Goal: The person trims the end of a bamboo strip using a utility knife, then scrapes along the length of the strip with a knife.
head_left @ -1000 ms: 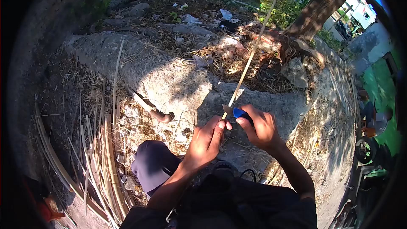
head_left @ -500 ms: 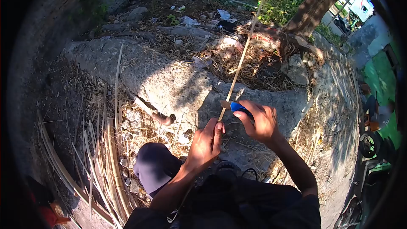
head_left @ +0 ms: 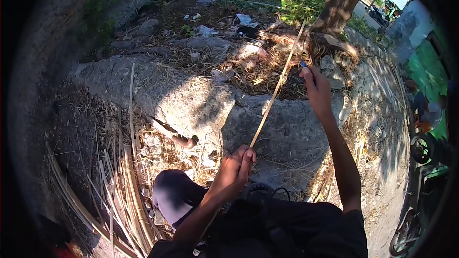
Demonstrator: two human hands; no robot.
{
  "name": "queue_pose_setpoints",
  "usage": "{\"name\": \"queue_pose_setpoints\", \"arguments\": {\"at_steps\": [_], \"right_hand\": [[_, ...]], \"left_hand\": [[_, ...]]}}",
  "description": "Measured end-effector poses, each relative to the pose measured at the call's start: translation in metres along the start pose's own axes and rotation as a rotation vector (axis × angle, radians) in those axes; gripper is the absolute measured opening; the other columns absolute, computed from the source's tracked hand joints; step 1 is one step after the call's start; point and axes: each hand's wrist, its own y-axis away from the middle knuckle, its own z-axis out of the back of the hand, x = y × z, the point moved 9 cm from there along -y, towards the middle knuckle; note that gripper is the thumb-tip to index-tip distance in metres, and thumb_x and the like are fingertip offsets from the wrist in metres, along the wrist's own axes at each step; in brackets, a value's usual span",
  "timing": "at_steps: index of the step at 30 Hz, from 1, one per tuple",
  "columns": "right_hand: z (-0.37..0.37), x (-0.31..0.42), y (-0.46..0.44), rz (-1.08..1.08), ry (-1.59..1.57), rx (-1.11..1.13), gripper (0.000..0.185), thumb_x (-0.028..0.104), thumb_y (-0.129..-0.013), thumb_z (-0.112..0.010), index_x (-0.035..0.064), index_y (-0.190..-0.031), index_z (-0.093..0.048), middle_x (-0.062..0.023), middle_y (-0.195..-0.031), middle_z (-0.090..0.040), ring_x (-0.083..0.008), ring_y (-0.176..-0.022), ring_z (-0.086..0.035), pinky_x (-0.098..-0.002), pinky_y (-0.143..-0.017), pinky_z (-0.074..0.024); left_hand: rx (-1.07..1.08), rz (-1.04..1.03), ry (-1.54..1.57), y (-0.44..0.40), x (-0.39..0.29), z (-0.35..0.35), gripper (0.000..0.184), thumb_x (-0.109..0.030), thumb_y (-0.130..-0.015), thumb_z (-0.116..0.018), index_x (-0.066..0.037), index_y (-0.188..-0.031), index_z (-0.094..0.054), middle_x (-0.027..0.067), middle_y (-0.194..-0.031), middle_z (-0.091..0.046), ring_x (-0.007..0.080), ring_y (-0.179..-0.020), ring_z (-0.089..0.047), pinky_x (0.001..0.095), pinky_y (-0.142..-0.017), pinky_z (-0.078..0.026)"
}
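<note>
My left hand [head_left: 233,171] is closed around the lower end of a long thin bamboo strip [head_left: 276,91]. The strip slants up and to the right, its far end near the foot of the tree. Farther out, my right hand [head_left: 317,88] is closed on a blue-handled knife [head_left: 303,63], of which just a bit of blue shows past the fingers. The knife is close to the right side of the strip's upper part; whether it touches the strip I cannot tell. Its blade cannot be made out.
A low stone ledge [head_left: 282,124] runs across in front of me. More bamboo strips [head_left: 131,196] lie at the lower left, by my knee [head_left: 171,193]. A bent pipe [head_left: 178,138] juts from the ledge. Dry shavings lie around the tree trunk [head_left: 345,2]. Bicycle wheels stand far right.
My right hand has moved with the knife from just above my left hand, up and outward along the strip towards its far end. My left hand keeps its hold, nearly in place.
</note>
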Motion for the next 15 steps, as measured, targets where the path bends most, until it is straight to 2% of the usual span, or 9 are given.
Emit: {"name": "queue_pose_setpoints", "arguments": {"at_steps": [1,2,4,5,7,8,9,11,15], "right_hand": [[0.001,-0.01,-0.002,-0.074,-0.182,-0.011,0.042,0.042,-0.113,-0.054,0.004,-0.105,-0.071,0.0005,-0.062,-0.047,-0.0118,-0.048,-0.041,-0.0342,-0.05,-0.0308],[-0.007,-0.024,0.007,-0.214,-0.46,0.062,0.041,0.04,-0.114,-0.052,0.0033,-0.106,-0.068,0.0071,-0.067,-0.038,-0.0042,-0.055,-0.029,-0.0278,-0.052,-0.0231],[-0.018,0.0,0.024,-0.268,-0.541,0.137,0.04,0.039,-0.115,-0.05,0.0038,-0.108,-0.067,0.0067,-0.067,-0.038,-0.0037,-0.056,-0.03,-0.0265,-0.052,-0.0243],[-0.032,0.008,0.038,-0.325,-0.622,0.209,0.038,0.037,-0.116,-0.047,0.0043,-0.11,-0.065,0.0063,-0.067,-0.037,-0.0031,-0.057,-0.03,-0.0253,-0.052,-0.0256],[-0.052,0.028,0.058,-0.264,-0.703,0.302,0.038,0.037,-0.114,-0.052,0.0032,-0.109,-0.067,0.0064,-0.069,-0.042,-0.0055,-0.06,-0.036,-0.0261,-0.054,-0.0276],[-0.055,0.044,0.066,-0.134,-0.544,0.338,0.037,0.036,-0.113,-0.054,0.0013,-0.111,-0.068,0.0018,-0.073,-0.054,-0.0083,-0.065,-0.048,-0.0283,-0.056,-0.0364],[-0.054,0.064,0.074,0.018,-0.326,0.339,0.034,0.033,-0.11,-0.061,-0.0001,-0.111,-0.069,-0.0083,-0.081,-0.069,-0.0201,-0.069,-0.065,-0.0344,-0.062,-0.0473],[-0.055,0.1,0.093,0.323,-0.01,0.287,0.032,0.031,-0.105,-0.069,-0.0004,-0.111,-0.069,-0.0161,-0.091,-0.075,-0.0355,-0.075,-0.073,-0.0419,-0.064,-0.0532],[-0.071,0.104,0.113,0.338,-0.077,0.396,0.03,0.028,-0.1,-0.075,0.0008,-0.111,-0.069,-0.0177,-0.094,-0.076,-0.0437,-0.077,-0.073,-0.0472,-0.065,-0.057]], "left_hand": [[0.02,0.044,0.086,0.0,0.002,0.0,0.033,-0.025,-0.118,-0.042,-0.006,-0.098,-0.061,-0.0002,-0.057,-0.047,0.0092,-0.051,-0.044,0.0298,-0.052,-0.034],[0.017,0.044,0.083,-0.002,0.01,0.003,0.033,-0.025,-0.118,-0.042,-0.006,-0.098,-0.061,-0.0002,-0.057,-0.047,0.0092,-0.051,-0.044,0.0298,-0.052,-0.034],[0.054,0.136,0.474,-0.007,0.037,0.002,0.036,-0.027,-0.119,-0.04,-0.004,-0.102,-0.062,-0.0027,-0.063,-0.047,0.0075,-0.054,-0.043,0.0278,-0.053,-0.034],[0.054,0.143,0.473,-0.007,0.039,0.002,0.036,-0.027,-0.119,-0.04,-0.004,-0.102,-0.062,-0.0027,-0.063,-0.047,0.0075,-0.054,-0.043,0.0278,-0.053,-0.034],[0.05,0.171,0.515,-0.012,0.037,0.005,0.042,-0.033,-0.12,-0.038,-0.003,-0.102,-0.062,-0.0041,-0.063,-0.046,0.0065,-0.054,-0.039,0.0256,-0.053,-0.031],[0.053,0.18,0.499,-0.012,0.036,0.006,0.044,-0.035,-0.12,-0.037,-0.003,-0.103,-0.063,-0.0034,-0.064,-0.047,0.0064,-0.056,-0.041,0.0249,-0.055,-0.033],[0.052,0.182,0.498,-0.012,0.036,0.006,0.044,-0.035,-0.12,-0.037,-0.003,-0.103,-0.063,-0.0034,-0.064,-0.047,0.0064,-0.056,-0.041,0.0249,-0.055,-0.033],[0.042,0.143,0.482,-0.012,0.032,0.005,0.044,-0.036,-0.12,-0.039,-0.002,-0.107,-0.065,-0.0033,-0.065,-0.048,0.0062,-0.058,-0.041,0.0255,-0.056,-0.034],[-0.017,0.072,0.465,-0.012,0.03,0.007,0.041,-0.036,-0.119,-0.039,-0.004,-0.113,-0.065,-0.0051,-0.064,-0.043,0.006,-0.055,-0.036,0.0252,-0.053,-0.029]]}}
